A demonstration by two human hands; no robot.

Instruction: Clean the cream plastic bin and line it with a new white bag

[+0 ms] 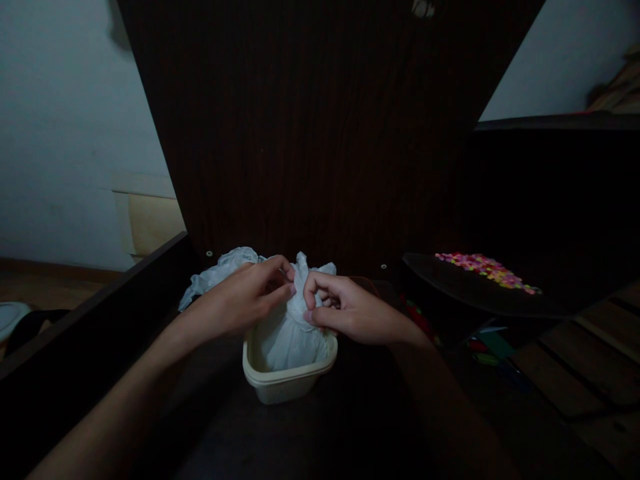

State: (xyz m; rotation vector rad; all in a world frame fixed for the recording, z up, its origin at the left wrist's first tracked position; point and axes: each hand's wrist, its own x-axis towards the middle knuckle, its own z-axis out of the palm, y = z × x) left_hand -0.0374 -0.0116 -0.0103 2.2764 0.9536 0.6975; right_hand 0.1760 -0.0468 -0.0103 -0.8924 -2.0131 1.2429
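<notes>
A white plastic bag (pixel 295 343), gathered and twisted at its neck, sits inside a cream-coloured plastic container (pixel 287 379). My left hand (pixel 255 293) pinches the twisted neck from the left, thumb and forefinger close together on it. From the right, my right hand (pixel 345 307) has curled fingers on the same neck, its thumb pressed against the knotted-looking part. What the bag contains is hidden. Behind my left wrist lies more crumpled thin plastic (pixel 220 270); whether it is part of the same bag I cannot tell.
A dark wooden panel (pixel 310 133) rises behind the container, and a low dark side board (pixel 100 327) runs along the left. At the right, a dark surface (pixel 450 283) carries a string of pink and yellow pieces (pixel 490 272). Small coloured items (pixel 485 359) lie below it in shadow.
</notes>
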